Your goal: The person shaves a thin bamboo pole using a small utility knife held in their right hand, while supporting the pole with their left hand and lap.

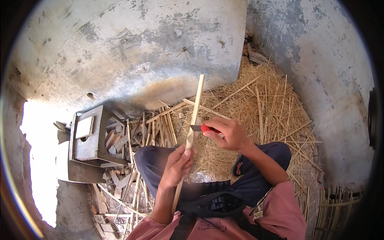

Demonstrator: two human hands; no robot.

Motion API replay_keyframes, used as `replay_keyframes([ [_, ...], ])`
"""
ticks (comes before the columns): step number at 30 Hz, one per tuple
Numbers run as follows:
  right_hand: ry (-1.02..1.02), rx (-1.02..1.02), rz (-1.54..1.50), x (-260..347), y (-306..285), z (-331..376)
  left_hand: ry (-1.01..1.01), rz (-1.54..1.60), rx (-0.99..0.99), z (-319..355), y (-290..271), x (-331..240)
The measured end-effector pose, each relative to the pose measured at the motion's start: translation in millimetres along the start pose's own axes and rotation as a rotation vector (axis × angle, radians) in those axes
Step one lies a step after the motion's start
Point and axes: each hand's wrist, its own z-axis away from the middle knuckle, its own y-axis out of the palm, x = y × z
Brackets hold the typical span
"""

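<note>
Shaving seems underway but unfinished, as the uncut stick (197, 105) slants over straw (244, 96), the left hand's (176, 166) fingers clamped round it, the right hand's (229, 134) closed on a knife (207, 128) at its side.

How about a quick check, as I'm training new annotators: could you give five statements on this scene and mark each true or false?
1. The right hand holds a red-handled knife. True.
2. The left hand is empty. False: it grips a long pale strip.
3. The wooden box stands to the person's right. False: it stands to the left.
4. Straw lies to the right of the wooden box. True.
5. The knife's dark blade points to the person's right. False: it points left, toward the strip.
</note>
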Motion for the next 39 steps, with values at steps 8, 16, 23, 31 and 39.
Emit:
replay_keyframes([
  [8,-0.03,0.007,0.079,6,1,0,0.037,0.012,-0.002,-3,5,-2],
  [16,-0.018,-0.011,0.122,13,2,0,0.061,-0.055,-0.119,-3,18,-2],
  [23,-0.021,-0.039,0.183,19,1,1,0.085,-0.055,-0.1,-1,16,1],
  [31,-0.004,-0.16,0.268,10,-6,-5,0.036,-0.055,-0.118,2,17,6],
  [39,0.108,-0.225,0.288,-20,-16,-11,0.024,-0.123,-0.131,11,15,18],
])
